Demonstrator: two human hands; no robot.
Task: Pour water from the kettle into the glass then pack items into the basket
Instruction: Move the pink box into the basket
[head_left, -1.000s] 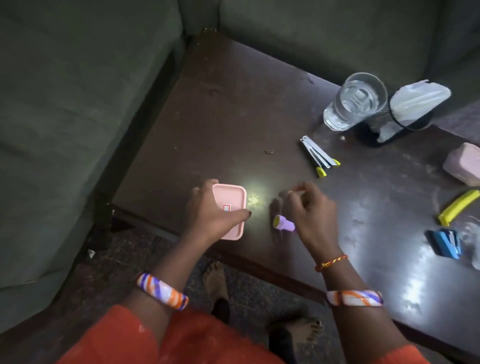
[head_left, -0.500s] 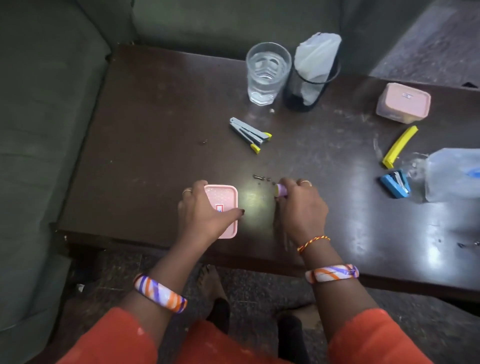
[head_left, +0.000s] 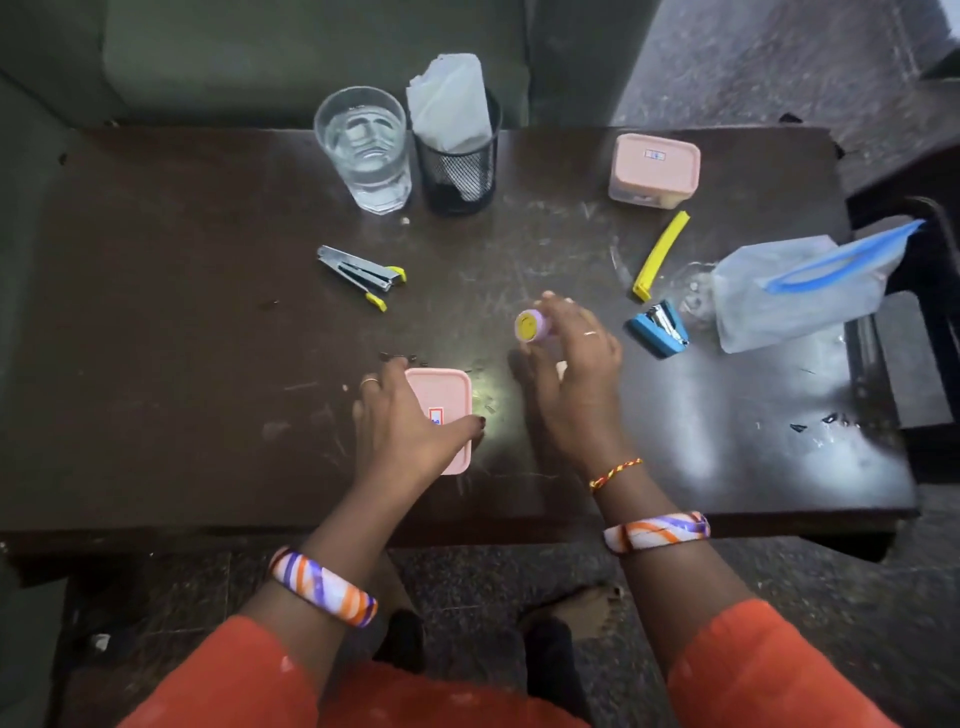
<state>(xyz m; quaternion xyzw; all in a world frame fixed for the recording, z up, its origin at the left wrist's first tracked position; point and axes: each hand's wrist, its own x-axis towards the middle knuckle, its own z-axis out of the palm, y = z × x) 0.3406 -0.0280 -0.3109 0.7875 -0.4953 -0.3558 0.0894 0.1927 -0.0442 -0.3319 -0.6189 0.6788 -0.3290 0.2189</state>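
Note:
My left hand (head_left: 410, 426) rests on a small pink lidded box (head_left: 445, 400) near the table's front edge, fingers curled over its left side. Lifted a little above the table, my right hand (head_left: 571, 374) grips a small purple cylinder with a yellow end (head_left: 531, 326) between its fingertips. A glass of water (head_left: 366, 148) stands at the back of the dark table (head_left: 182, 364). Right beside it is a black mesh cup (head_left: 460, 171) with white paper sticking out. No kettle is in view.
A silver and yellow stapler (head_left: 361, 275) lies left of centre. To the right lie a second pink box (head_left: 654, 169), a yellow clip (head_left: 660, 254), a blue staple remover (head_left: 660, 327) and a clear zip bag (head_left: 800, 286). Green sofa cushions border the table's back and left.
My right hand has raised the purple cylinder off the table and moved it to the right. My left hand has stayed on the pink box. The camera has swung to the right.

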